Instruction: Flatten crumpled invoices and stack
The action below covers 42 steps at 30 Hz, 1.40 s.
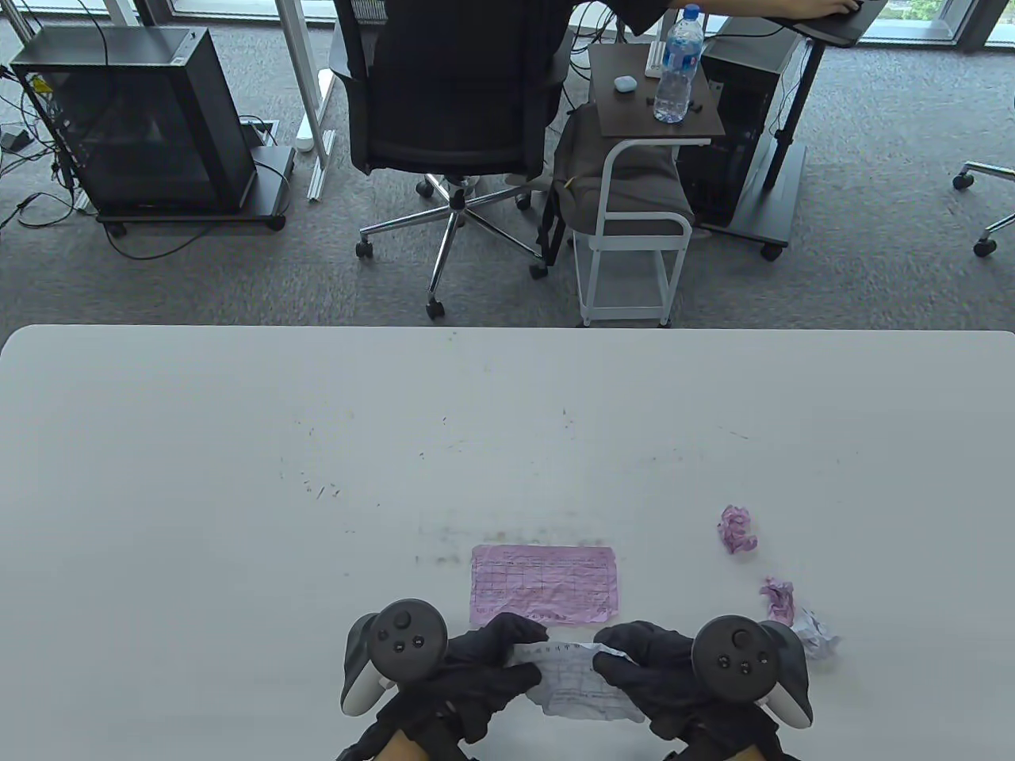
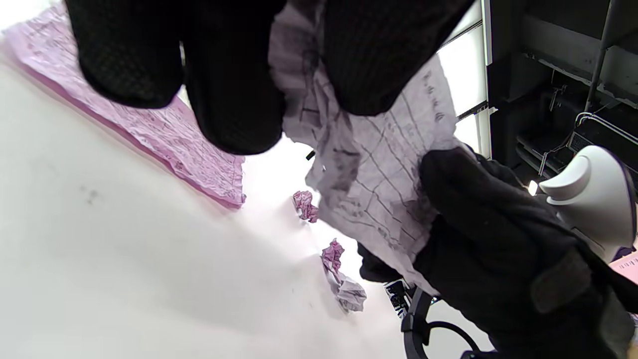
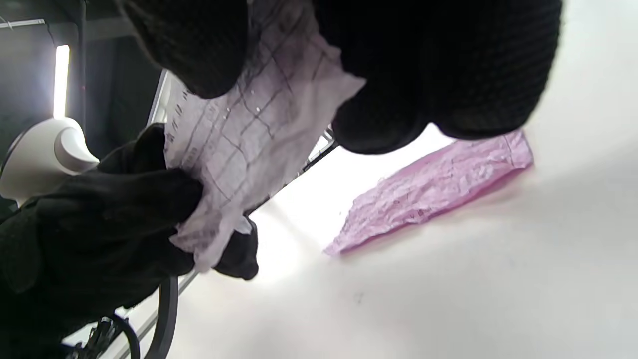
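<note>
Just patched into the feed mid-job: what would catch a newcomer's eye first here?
Both gloved hands, left hand and right hand, pinch a wrinkled white invoice between them at the table's near edge. Just beyond it lies a flattened pink invoice, and crumpled paper balls wait to the right.

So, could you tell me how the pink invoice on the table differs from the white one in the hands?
The pink invoice lies flat on the table, untouched; the white invoice is held above it, pinched by the left hand and right hand. Pink is smoothed out; white is still wrinkled. Both carry printed grid lines.
</note>
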Tool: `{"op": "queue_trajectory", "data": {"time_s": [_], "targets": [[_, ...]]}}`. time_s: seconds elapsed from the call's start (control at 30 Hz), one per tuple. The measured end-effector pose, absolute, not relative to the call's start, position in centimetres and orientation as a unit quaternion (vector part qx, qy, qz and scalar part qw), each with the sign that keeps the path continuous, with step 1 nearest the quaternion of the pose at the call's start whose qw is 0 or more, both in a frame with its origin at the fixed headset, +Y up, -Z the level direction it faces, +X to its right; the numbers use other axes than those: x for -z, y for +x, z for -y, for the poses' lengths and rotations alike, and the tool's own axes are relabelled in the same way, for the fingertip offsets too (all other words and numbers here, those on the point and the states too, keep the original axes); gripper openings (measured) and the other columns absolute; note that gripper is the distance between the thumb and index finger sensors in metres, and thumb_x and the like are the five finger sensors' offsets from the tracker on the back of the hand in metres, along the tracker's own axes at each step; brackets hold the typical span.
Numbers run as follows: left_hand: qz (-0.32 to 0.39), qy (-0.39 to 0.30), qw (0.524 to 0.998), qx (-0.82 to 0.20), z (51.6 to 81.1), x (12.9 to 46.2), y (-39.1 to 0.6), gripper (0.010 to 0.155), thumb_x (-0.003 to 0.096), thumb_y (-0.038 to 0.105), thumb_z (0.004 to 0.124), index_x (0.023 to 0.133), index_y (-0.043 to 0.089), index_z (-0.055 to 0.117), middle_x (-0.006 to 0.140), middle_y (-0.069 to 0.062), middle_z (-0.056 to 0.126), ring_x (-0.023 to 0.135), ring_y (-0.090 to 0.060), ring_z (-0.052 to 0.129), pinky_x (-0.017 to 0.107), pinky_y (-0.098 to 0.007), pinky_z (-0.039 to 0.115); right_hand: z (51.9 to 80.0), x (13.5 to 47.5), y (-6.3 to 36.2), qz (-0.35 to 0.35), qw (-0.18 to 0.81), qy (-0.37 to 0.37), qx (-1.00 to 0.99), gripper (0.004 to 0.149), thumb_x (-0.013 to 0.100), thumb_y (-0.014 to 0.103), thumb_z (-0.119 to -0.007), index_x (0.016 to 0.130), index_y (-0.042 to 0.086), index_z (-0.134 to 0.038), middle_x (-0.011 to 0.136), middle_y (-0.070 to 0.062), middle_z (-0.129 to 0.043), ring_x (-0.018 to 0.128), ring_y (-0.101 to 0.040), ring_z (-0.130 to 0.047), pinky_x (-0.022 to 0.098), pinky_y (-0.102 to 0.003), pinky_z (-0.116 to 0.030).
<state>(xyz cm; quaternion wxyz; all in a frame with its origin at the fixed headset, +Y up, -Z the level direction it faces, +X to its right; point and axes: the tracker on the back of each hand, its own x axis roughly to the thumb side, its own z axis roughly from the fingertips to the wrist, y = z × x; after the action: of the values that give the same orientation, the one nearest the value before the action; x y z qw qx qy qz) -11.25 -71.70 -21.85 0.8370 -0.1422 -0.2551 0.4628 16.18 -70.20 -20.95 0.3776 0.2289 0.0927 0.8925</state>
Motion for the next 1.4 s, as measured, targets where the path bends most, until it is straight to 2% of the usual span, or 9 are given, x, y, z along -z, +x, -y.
{"op": "queue_trajectory", "data": {"time_s": [0.1,0.3,0.4,0.53,0.73,1.0,1.2,1.33,1.4], "targets": [[0.259,-0.138,0.856,-0.426,71.5,21.6,-11.0,0.057,0.0521,0.025,0.091,0.103,0.010,0.069,0.080,-0.013,0.089,0.061,-0.037,0.103,0.049,-0.060,0.083,70.0,21.0,16.3,-0.098,0.365,0.261,-0.888,0.085,0.049,0.056,-0.079,0.107,0.010,-0.036,0.109,-0.032,-0.043,0.084,-0.048,-0.071,0.050,-0.055,-0.078],[0.304,-0.123,0.883,-0.335,70.7,20.7,-8.9,0.060,0.0512,0.026,0.092,0.103,0.005,0.069,0.079,-0.013,0.089,0.058,-0.036,0.104,0.048,-0.059,0.084,68.4,19.9,14.2,-0.046,0.229,0.315,-0.920,0.095,0.044,0.063,-0.078,0.109,0.013,-0.030,0.112,-0.032,-0.037,0.091,-0.052,-0.062,0.055,-0.061,-0.074],[0.322,-0.115,0.891,-0.299,70.6,20.3,-8.1,0.060,0.0506,0.028,0.092,0.102,0.004,0.070,0.077,-0.012,0.090,0.056,-0.033,0.104,0.048,-0.057,0.085,69.0,19.7,12.6,-0.049,0.201,0.327,-0.922,0.087,0.046,0.057,-0.080,0.107,0.012,-0.040,0.108,-0.028,-0.054,0.086,-0.046,-0.073,0.053,-0.057,-0.078],[0.293,-0.141,0.884,-0.336,71.2,20.7,-8.9,0.060,0.0508,0.030,0.091,0.100,0.003,0.071,0.076,-0.012,0.090,0.053,-0.031,0.105,0.047,-0.056,0.085,69.3,20.0,12.6,-0.014,0.278,0.305,-0.911,0.042,0.050,0.033,-0.083,0.087,0.014,-0.076,0.068,-0.011,-0.097,0.045,-0.023,-0.101,0.035,-0.042,-0.090],[0.263,-0.203,0.832,-0.444,72.0,21.8,-10.3,0.059,0.0505,0.028,0.091,0.102,0.005,0.072,0.078,-0.014,0.089,0.054,-0.032,0.103,0.049,-0.058,0.083,69.0,20.5,14.9,-0.015,0.320,0.276,-0.906,0.039,0.051,0.031,-0.082,0.086,0.014,-0.079,0.056,-0.007,-0.098,0.032,-0.017,-0.098,0.026,-0.037,-0.089],[0.242,-0.157,0.831,-0.476,71.9,22.3,-11.5,0.044,0.0529,0.029,0.088,0.092,0.009,0.084,0.076,-0.013,0.090,0.053,-0.031,0.103,0.050,-0.058,0.083,68.5,20.9,17.2,-0.018,0.361,0.245,-0.900,0.039,0.052,0.032,-0.081,0.087,0.016,-0.078,0.052,-0.005,-0.098,0.028,-0.015,-0.097,0.024,-0.036,-0.089],[0.227,-0.119,0.793,-0.553,72.1,22.4,-12.8,0.042,0.0609,0.040,0.071,0.096,0.017,0.074,0.111,-0.021,0.047,0.092,-0.049,0.071,0.063,-0.064,0.067,68.9,21.2,17.6,-0.052,0.416,0.232,-0.878,0.039,0.053,0.032,-0.080,0.087,0.014,-0.078,0.051,-0.004,-0.097,0.027,-0.014,-0.096,0.023,-0.035,-0.089],[0.259,-0.194,0.694,-0.643,73.4,22.4,-12.4,0.091,0.0526,0.066,0.070,0.117,0.019,0.028,0.115,-0.027,0.014,0.105,-0.059,0.046,0.068,-0.070,0.058,68.9,21.2,17.9,-0.042,0.478,0.226,-0.848,0.039,0.053,0.032,-0.080,0.087,0.014,-0.078,0.051,-0.004,-0.097,0.027,-0.015,-0.096,0.023,-0.035,-0.088],[0.275,-0.225,0.675,-0.647,73.7,22.3,-11.7,0.110,0.0466,0.070,0.073,0.116,0.013,0.011,0.114,-0.030,0.010,0.105,-0.061,0.045,0.068,-0.071,0.058,68.9,21.2,17.9,-0.037,0.493,0.224,-0.840,0.039,0.053,0.032,-0.080,0.087,0.014,-0.078,0.050,-0.004,-0.097,0.027,-0.014,-0.096,0.023,-0.035,-0.089]]}}
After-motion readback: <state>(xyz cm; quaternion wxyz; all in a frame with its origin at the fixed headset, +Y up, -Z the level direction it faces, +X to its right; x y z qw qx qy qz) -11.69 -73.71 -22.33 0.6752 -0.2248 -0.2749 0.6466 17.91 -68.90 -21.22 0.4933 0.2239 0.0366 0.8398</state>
